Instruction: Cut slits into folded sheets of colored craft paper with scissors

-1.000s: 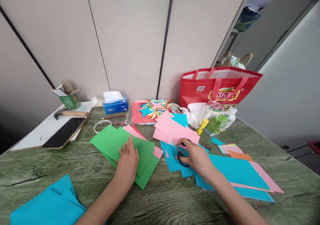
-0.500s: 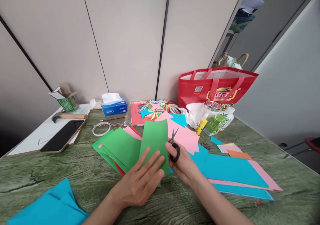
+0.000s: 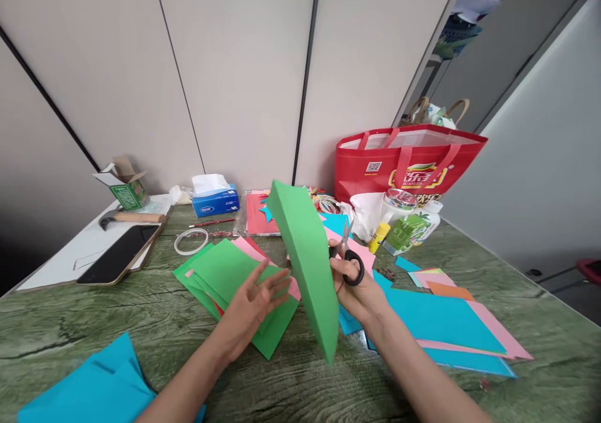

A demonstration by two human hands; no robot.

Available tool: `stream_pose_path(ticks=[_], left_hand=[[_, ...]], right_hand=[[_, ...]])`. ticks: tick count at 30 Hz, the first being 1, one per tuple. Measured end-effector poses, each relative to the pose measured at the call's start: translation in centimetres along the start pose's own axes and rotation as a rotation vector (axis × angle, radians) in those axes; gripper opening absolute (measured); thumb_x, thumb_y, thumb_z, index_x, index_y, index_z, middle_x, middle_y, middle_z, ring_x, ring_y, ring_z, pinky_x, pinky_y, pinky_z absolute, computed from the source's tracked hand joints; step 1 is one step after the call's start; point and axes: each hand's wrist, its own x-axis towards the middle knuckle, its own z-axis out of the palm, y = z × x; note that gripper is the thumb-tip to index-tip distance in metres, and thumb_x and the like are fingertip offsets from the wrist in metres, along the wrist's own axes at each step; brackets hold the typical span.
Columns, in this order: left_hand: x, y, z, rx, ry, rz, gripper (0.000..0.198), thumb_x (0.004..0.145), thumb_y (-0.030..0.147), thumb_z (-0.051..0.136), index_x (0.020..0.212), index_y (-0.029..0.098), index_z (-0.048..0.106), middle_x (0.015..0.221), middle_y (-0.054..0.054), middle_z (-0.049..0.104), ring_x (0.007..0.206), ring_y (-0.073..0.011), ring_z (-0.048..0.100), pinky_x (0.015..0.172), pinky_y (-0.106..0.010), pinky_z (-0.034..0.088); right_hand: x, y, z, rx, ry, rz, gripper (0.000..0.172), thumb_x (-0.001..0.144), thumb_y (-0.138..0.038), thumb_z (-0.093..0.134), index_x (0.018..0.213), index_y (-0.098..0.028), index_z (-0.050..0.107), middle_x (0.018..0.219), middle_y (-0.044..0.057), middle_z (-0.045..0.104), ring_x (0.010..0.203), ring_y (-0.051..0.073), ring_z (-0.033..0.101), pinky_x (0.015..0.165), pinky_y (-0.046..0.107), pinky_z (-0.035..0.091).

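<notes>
Folded green paper [image 3: 307, 260] is held up, tilted, over the middle of the table, its lengthwise crease bulging open. My right hand [image 3: 359, 288] grips its right edge and also has a pair of black-handled scissors [image 3: 353, 266], blades pointing up. Just left of the paper, my left hand [image 3: 256, 307] has its fingers spread and holds nothing. Beneath and beyond it lies a stack of green sheets [image 3: 225, 266], with pink and red edges showing.
Blue and pink sheets [image 3: 446, 316] lie at right, folded blue paper [image 3: 89, 385] at front left. Behind are a tape roll [image 3: 191, 241], tissue box [image 3: 215, 201], glue stick [image 3: 379, 238] and red bag [image 3: 366, 173]. A phone [image 3: 117, 255] and hammer [image 3: 136, 217] lie at left.
The green paper has been lifted, turned and partly unfolded. My left hand has come off it and moved left. My right hand has shifted slightly right with the scissors.
</notes>
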Motion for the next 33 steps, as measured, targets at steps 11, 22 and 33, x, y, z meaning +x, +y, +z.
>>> stream_pose_path(ticks=[11, 22, 33], left_hand=[[-0.5, 1.1, -0.3, -0.155, 0.124, -0.124, 0.032, 0.064, 0.029, 0.07, 0.093, 0.016, 0.065, 0.093, -0.008, 0.071, 0.087, -0.0252, 0.064, 0.077, -0.037, 0.05], [0.5, 2.5, -1.4, 0.014, 0.268, -0.157, 0.026, 0.065, 0.029, 0.069, 0.086, 0.014, 0.068, 0.08, -0.008, 0.073, 0.069, -0.0231, 0.067, 0.065, -0.037, 0.053], [1.3, 1.6, -2.9, 0.143, 0.558, 0.037, 0.029, 0.057, 0.032, 0.073, 0.077, 0.013, 0.066, 0.067, -0.003, 0.071, 0.058, -0.0189, 0.063, 0.054, -0.031, 0.052]], right_hand=[[1.4, 1.8, -2.5, -0.358, 0.305, -0.225, 0.04, 0.052, -0.023, 0.077, 0.088, -0.02, 0.059, 0.06, -0.008, 0.049, 0.052, 0.007, 0.048, 0.049, 0.019, 0.037], [2.0, -0.1, -4.1, -0.466, 0.354, -0.295, 0.04, 0.052, -0.027, 0.077, 0.086, -0.02, 0.057, 0.063, -0.005, 0.061, 0.053, 0.011, 0.055, 0.052, 0.024, 0.043], [1.0, -0.6, -3.7, -0.672, 0.376, -0.416, 0.036, 0.065, -0.032, 0.068, 0.096, -0.019, 0.056, 0.072, 0.0, 0.06, 0.067, 0.015, 0.057, 0.062, 0.029, 0.047]])
